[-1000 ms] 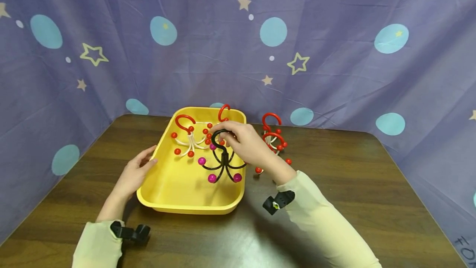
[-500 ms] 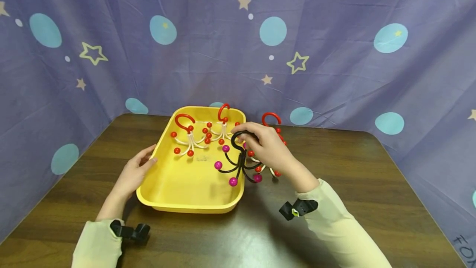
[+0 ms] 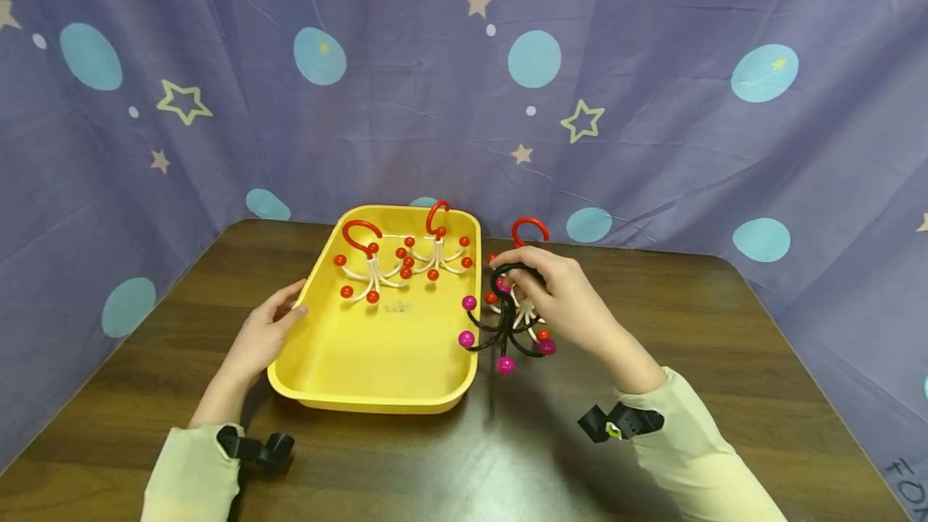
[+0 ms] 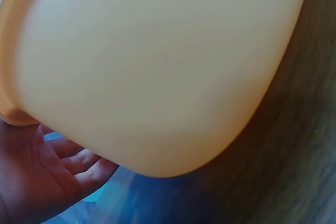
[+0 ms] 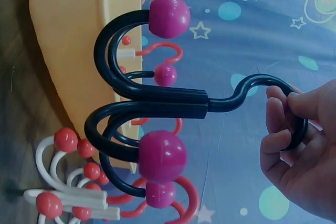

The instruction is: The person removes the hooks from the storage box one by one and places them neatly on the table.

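Observation:
My right hand [image 3: 573, 296] pinches the curved hook of a black multi-arm hanger [image 5: 173, 102] between thumb and fingers. Magenta balls [image 3: 505, 365] tip its curved arms, which point downward past the right rim of a yellow tray [image 3: 362, 353]. Behind the black hanger, white hangers with red hooks [image 3: 530, 224] and red balls are partly hidden. At the tray's left side, my left hand [image 3: 261, 333] holds the rim, thumb at the edge. In the left wrist view, the tray's outer wall [image 4: 157, 66] hides the thumb and part of the fingers.
Two white hangers, a left one [image 3: 373, 271] and a back one [image 3: 438, 254], both with red hooks and balls, stand in the back half of the tray. A wooden table [image 3: 689, 369] carries everything. Behind it hangs a purple patterned curtain [image 3: 435, 143].
My right hand has carried the black hanger rightward, from above the tray to just past its right rim. The left hand and the tray have stayed in place.

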The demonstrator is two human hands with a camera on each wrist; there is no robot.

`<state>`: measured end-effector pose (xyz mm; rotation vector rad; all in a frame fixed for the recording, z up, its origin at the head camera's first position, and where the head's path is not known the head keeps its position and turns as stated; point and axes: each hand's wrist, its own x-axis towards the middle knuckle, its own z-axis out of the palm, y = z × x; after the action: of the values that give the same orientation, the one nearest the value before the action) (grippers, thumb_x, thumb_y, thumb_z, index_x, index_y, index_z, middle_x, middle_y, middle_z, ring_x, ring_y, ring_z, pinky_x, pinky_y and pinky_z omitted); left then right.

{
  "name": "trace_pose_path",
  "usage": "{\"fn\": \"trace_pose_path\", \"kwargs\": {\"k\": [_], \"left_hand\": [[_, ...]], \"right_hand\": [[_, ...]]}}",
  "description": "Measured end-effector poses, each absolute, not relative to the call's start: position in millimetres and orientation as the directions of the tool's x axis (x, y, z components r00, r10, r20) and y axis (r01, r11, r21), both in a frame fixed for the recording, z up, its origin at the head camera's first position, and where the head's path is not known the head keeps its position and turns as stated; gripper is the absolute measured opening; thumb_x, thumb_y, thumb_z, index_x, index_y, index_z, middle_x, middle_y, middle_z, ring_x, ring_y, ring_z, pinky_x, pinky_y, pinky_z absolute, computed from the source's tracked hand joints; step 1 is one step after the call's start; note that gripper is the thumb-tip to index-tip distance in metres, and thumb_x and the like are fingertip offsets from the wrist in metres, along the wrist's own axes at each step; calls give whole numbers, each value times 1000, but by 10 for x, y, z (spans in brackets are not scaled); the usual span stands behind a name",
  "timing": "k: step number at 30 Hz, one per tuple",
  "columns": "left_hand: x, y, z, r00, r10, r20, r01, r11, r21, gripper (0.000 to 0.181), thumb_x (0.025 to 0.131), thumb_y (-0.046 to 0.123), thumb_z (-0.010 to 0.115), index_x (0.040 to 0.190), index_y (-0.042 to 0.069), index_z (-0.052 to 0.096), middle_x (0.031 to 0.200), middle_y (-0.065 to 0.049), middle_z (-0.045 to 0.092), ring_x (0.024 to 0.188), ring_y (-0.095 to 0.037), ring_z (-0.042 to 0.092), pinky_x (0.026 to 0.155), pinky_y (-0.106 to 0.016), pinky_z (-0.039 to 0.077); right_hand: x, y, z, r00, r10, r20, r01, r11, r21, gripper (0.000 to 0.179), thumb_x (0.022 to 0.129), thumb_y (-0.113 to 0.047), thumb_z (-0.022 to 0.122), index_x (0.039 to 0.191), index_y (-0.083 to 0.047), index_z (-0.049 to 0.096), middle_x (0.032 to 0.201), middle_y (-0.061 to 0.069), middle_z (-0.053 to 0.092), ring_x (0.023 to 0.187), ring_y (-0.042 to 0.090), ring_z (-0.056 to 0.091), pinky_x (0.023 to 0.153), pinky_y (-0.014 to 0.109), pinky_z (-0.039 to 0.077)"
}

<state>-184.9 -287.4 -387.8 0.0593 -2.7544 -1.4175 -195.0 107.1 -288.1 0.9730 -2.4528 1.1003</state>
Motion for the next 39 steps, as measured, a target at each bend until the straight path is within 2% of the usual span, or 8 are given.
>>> {"fn": "trace_pose_path", "kwargs": {"k": [7,12,15,24,27,31,34,39], "left_hand": [[-1847,-2881,-3885,-998,-55,17,-18,582,813,56,96,38,39,144,11,27,118,-21,47,97,-26,46,69,-21,45],[-1850,-2879,-3878,-998,-55,17,-18,586,810,57,96,38,39,144,11,26,119,-22,46,98,-27,46,69,-22,44],[-1853,-2880,-3873,-998,-56,20,-16,591,807,56,96,38,39,144,11,26,119,-22,46,99,-27,46,69,-21,44],[-1854,-2880,-3878,-999,-48,17,-14,590,807,56,96,37,39,144,10,26,120,-23,46,99,-28,45,69,-21,44],[-1851,-2895,-3871,-998,-51,22,-13,596,803,56,96,37,39,144,11,26,120,-23,45,99,-27,45,68,-21,43],[-1853,-2894,-3866,-998,-48,27,-7,594,804,56,97,37,39,144,10,26,120,-23,46,98,-27,45,68,-20,44],[-1851,-2886,-3869,-998,-50,26,-8,594,805,55,97,35,40,144,10,27,119,-23,46,98,-27,46,68,-20,44],[-1851,-2879,-3876,-998,-52,24,-12,593,805,55,97,35,40,144,10,27,120,-24,46,99,-28,46,69,-20,44]], "right_hand": [[-1908,1206,-2932,-763,-439,474,-646,516,-562,21,91,-8,52,105,-19,64,79,-7,58,62,6,51,54,22,42],[-1879,1276,-2974,-768,-435,470,-641,532,-553,21,91,-9,53,106,-20,64,92,-8,61,64,4,53,60,23,45],[-1865,1310,-3007,-777,-432,458,-630,534,-564,21,91,-9,53,107,-19,64,96,-7,61,62,4,53,58,22,45],[-1881,1354,-3184,-811,-415,412,-584,537,-609,23,91,-9,54,107,-22,64,102,-6,63,73,8,57,64,23,47],[-1901,1347,-3240,-818,-412,402,-574,531,-623,22,91,-11,54,108,-21,64,99,-4,63,69,6,56,62,23,47],[-1928,1353,-3313,-821,-402,405,-570,545,-615,20,92,-13,54,107,-21,64,77,-3,58,55,6,47,54,22,41],[-1946,1361,-3375,-822,-402,403,-569,555,-607,21,91,-13,54,107,-22,63,68,-4,51,50,5,40,50,22,36],[-1954,1367,-3458,-825,-404,396,-565,547,-618,23,91,-11,54,109,-21,63,75,-2,56,50,5,40,50,22,37]]}}
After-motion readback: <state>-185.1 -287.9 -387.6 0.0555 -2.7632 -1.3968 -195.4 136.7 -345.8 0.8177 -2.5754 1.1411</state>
